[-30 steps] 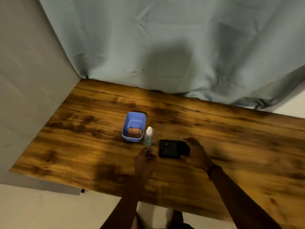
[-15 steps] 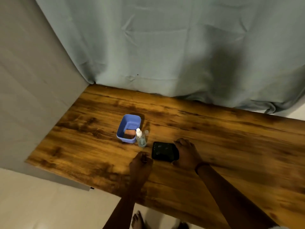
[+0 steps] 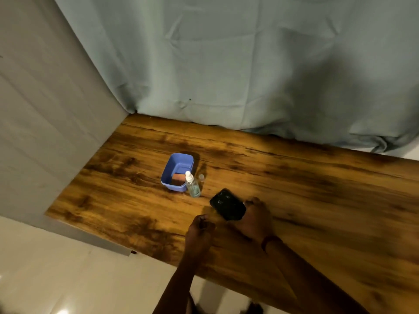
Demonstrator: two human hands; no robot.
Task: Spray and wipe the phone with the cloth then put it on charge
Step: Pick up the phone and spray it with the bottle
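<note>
The right hand (image 3: 255,219) grips the black phone (image 3: 227,207) by its right end, tilted over the wooden table (image 3: 317,200); the left hand (image 3: 199,232) is curled, pinching something small I can't make out; the spray bottle (image 3: 192,186) stands just left, touching the blue tub (image 3: 178,172) holding the cloth (image 3: 178,178).

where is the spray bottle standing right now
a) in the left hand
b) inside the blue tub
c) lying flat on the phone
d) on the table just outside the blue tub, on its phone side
d: the spray bottle stands upright on the wooden table, against the blue tub on the side nearer the phone, with neither hand touching it.
</note>
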